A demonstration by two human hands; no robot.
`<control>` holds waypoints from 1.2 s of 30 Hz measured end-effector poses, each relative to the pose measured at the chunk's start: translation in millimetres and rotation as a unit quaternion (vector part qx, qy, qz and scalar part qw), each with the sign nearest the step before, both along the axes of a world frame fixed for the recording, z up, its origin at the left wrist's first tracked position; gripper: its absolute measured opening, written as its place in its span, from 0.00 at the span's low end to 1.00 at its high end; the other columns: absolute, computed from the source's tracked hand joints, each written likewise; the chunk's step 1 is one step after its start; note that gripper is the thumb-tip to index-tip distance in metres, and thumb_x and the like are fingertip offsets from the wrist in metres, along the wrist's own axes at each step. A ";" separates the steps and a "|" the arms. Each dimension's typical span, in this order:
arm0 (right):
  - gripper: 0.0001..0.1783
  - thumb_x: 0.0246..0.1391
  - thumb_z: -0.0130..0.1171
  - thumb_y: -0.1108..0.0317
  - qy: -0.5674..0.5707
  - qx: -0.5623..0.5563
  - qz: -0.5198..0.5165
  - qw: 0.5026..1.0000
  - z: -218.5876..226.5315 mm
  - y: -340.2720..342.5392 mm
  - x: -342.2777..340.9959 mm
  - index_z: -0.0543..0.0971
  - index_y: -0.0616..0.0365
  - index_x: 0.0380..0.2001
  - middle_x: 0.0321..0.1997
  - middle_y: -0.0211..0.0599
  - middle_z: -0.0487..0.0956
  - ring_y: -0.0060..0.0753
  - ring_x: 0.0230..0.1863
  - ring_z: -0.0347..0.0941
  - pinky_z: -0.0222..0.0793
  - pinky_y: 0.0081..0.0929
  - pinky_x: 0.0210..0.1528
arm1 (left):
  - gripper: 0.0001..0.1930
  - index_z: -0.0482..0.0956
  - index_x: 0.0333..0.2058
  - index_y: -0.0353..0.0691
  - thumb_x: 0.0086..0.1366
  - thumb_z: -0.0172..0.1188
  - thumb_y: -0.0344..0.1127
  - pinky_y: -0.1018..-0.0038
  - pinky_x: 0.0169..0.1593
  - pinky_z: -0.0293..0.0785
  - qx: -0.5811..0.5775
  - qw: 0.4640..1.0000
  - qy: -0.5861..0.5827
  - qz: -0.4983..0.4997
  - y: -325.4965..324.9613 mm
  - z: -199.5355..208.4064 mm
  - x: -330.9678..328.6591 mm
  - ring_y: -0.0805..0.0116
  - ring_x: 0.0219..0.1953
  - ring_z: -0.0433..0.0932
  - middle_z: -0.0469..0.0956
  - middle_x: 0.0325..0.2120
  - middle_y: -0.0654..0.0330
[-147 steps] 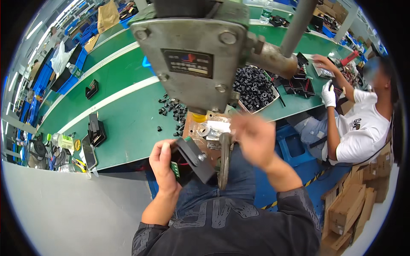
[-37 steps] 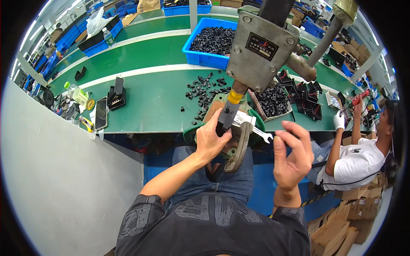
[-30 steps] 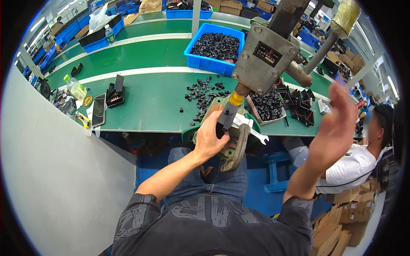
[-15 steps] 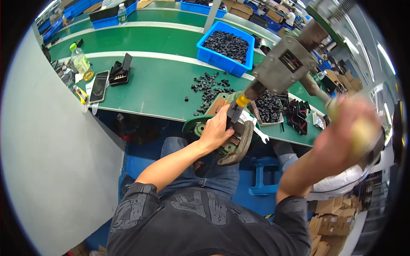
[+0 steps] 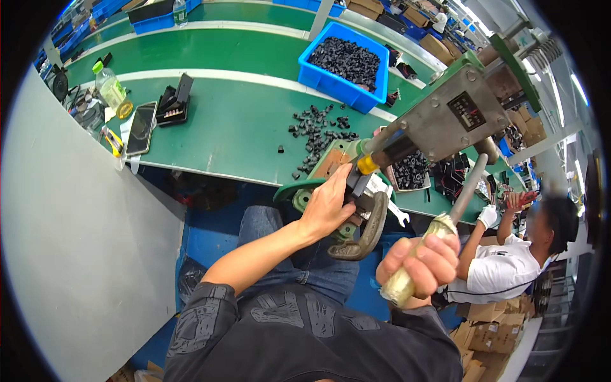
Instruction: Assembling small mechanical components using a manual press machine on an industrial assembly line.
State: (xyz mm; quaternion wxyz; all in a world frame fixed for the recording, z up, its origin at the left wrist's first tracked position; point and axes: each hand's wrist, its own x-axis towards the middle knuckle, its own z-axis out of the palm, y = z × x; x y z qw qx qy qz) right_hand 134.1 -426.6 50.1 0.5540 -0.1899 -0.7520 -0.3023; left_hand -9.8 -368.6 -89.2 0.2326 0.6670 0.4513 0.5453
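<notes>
A hand-lever press [image 5: 439, 111] leans over the near edge of the green table, a yellow ring [image 5: 367, 163] near the lower end of its ram. Under that ram, my left hand [image 5: 328, 202] is closed on a small black block-shaped part [image 5: 358, 183]; my fingers hide some of it. My right hand [image 5: 425, 262] wraps round the tape-covered grip of the press lever [image 5: 468, 191], low in front of me. Beside the black part, a worn metal C-clamp [image 5: 369, 237] sits at the green press base [image 5: 299, 194]. An open-ended wrench [image 5: 400, 216] lies just right of the clamp.
Loose black pieces [image 5: 312, 137] are scattered behind the press, and a blue bin [image 5: 344, 67] holds many more. A phone [image 5: 141, 129], box cutter [image 5: 113, 141], bottle [image 5: 111, 88] and black case [image 5: 175, 105] lie at left. A co-worker in white [image 5: 509, 264] sits at right.
My right hand has pulled the lever down and toward me, from the far right to in front of my body. The left hand stays at the black part under the ram.
</notes>
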 end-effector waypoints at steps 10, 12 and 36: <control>0.21 0.67 0.52 0.69 0.291 -0.279 0.243 0.883 236.2 115.9 85.2 0.73 0.76 0.56 0.54 0.56 0.79 0.49 0.56 0.77 0.68 0.38 0.64 | 0.35 0.65 0.61 0.30 0.52 0.61 0.21 0.65 0.56 0.72 0.091 0.987 -0.043 0.124 17.5 15.9 0.1 0.50 0.48 0.76 0.73 0.50 0.44; 0.20 0.68 0.50 0.66 0.331 -0.351 0.244 0.841 241.3 158.9 116.7 0.75 0.74 0.53 0.51 0.54 0.80 0.46 0.54 0.77 0.68 0.36 0.62 | 0.30 0.67 0.61 0.29 0.57 0.57 0.23 0.65 0.55 0.74 0.076 0.971 -0.153 0.167 32.9 17.0 -13.2 0.54 0.48 0.78 0.75 0.51 0.45; 0.05 0.53 0.62 0.73 -0.059 -0.494 -0.334 0.801 -85.9 321.7 152.0 0.81 0.63 0.34 0.32 0.42 0.75 0.42 0.33 0.74 0.71 0.34 0.37 | 0.22 0.75 0.53 0.32 0.66 0.51 0.41 0.65 0.50 0.77 -0.263 0.813 -0.517 0.037 90.8 35.5 -163.6 0.64 0.42 0.82 0.82 0.42 0.53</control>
